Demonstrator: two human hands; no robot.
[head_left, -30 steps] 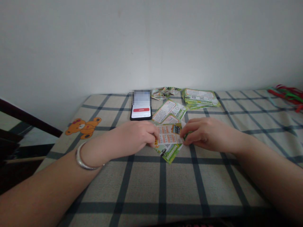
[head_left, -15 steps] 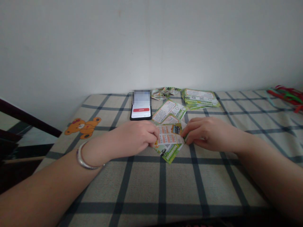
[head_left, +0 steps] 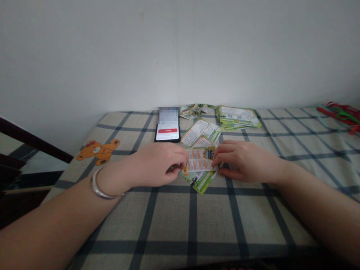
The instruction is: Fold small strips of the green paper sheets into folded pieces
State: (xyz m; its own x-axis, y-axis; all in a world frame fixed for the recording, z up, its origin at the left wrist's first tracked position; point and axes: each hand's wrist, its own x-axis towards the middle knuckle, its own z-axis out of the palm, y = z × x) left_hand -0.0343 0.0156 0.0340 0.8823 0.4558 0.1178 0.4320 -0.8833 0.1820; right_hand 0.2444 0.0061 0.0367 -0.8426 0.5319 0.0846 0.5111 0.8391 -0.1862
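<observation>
Between my hands lies a small printed leaflet (head_left: pixel 199 161) with white and orange blocks, partly folded, on top of green leaflets (head_left: pixel 203 183). My left hand (head_left: pixel 157 164) has its curled fingers closed at the leaflet's left edge. At the right edge, my right hand (head_left: pixel 243 161) has its fingertips on the paper and its thumb just below, closed around that edge. The fingertips partly cover both ends of the paper. Just behind it, more green-and-white leaflets (head_left: pixel 200 132) lie flat on the tablecloth.
A phone (head_left: pixel 168 131) with a lit screen lies behind my left hand. Near the wall are folded leaflets (head_left: pixel 197 110) and a stack of flat ones (head_left: pixel 239 117). A bear sticker (head_left: pixel 98 152) is at the left of the checked tablecloth (head_left: pixel 174 221); red and green items (head_left: pixel 341 114) lie far right.
My right hand's fingertips have shifted left onto the leaflet, its thumb lower. My left hand's thumb and fingers show a wider gap. The leaflet stays in nearly the same place.
</observation>
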